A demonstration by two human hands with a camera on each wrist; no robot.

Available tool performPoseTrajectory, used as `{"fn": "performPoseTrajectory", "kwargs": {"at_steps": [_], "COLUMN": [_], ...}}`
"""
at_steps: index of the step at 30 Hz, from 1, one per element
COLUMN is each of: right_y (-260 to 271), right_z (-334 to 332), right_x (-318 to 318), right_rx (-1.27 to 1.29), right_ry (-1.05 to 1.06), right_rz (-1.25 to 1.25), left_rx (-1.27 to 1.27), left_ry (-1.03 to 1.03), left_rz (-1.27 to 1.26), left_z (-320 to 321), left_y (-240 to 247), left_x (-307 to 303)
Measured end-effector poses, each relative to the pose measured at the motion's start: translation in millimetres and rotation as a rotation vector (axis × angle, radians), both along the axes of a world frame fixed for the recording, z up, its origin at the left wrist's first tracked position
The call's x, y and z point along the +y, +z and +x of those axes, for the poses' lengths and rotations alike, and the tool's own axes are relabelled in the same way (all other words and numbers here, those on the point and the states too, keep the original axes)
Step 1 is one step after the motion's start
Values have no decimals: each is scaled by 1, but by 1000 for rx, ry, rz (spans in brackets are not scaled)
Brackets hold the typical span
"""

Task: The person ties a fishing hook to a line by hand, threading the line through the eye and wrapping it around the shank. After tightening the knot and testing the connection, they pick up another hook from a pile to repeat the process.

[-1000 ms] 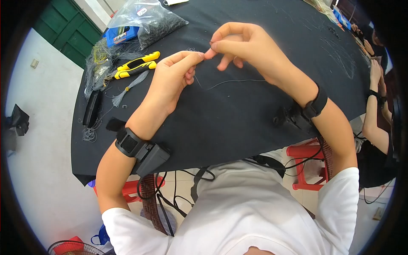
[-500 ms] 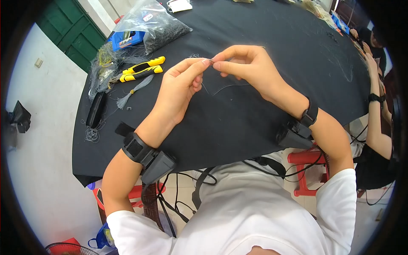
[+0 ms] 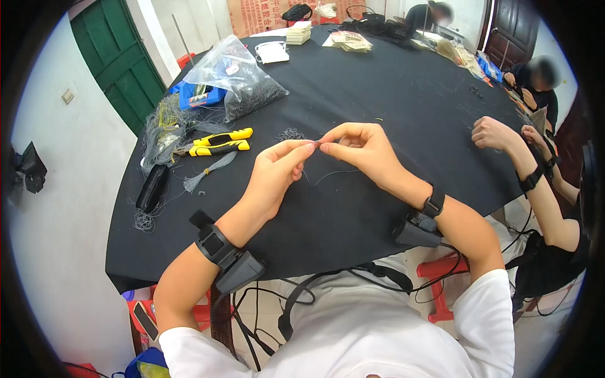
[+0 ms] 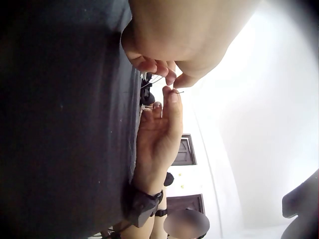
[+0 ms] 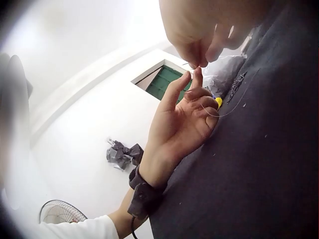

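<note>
In the head view my left hand point(image 3: 272, 173) and right hand point(image 3: 368, 154) meet fingertip to fingertip over the black-covered table. My right thumb and forefinger pinch a tiny dark wire-like piece point(image 4: 176, 92), whose end sticks out in the left wrist view. The left thumb and forefinger pinch at the same spot, on a thin grey line point(image 5: 230, 113) that curves down below the left hand. Fingertips cover most of the small piece; I cannot tell its kind. A little tangle of dark grey bits point(image 3: 290, 134) lies just behind the left hand.
Yellow-black pliers point(image 3: 230, 147), a tied bundle of grey line point(image 3: 215, 167) and a black case point(image 3: 153, 189) lie at left. Behind them are tangled line point(image 3: 161, 138), a blue box point(image 3: 201, 96) and a clear bag point(image 3: 255, 97) of dark pieces. Another person's arm point(image 3: 532, 164) is at right.
The right hand, first a little apart and raised with its dark piece, has come to the left hand's fingertips. Both hands now pinch together. The head view has tilted up, showing more of the table.
</note>
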State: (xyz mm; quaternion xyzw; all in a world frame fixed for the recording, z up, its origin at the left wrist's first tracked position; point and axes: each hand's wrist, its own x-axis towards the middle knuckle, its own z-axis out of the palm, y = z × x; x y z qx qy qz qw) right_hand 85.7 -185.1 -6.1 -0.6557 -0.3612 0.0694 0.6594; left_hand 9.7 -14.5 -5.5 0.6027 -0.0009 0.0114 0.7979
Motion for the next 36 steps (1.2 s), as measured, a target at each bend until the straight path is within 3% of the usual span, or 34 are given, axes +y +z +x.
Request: {"fn": "performPoseTrajectory", "kwargs": {"at_steps": [8,26,30,33,36], "right_y": [1,1,7,7,10], "right_z": [-1,-2,-6,-5,-9], "right_x": [0,-1,-2,-3,-2], "right_rx": [8,111,173,189,192], "right_ry": [-21,-1,22,38,32], "right_rz": [-24,-50,-49,-63,-71], "left_rx": [-40,-137,-361,-485,-418], "left_ry": [91,144,238,273,299], "left_rz": [183,209,528,578,624], "left_z": [1,-3,0,0,-2], "left_y": [1,2,0,2,3], "left_x": [1,0,1,-1,-1]}}
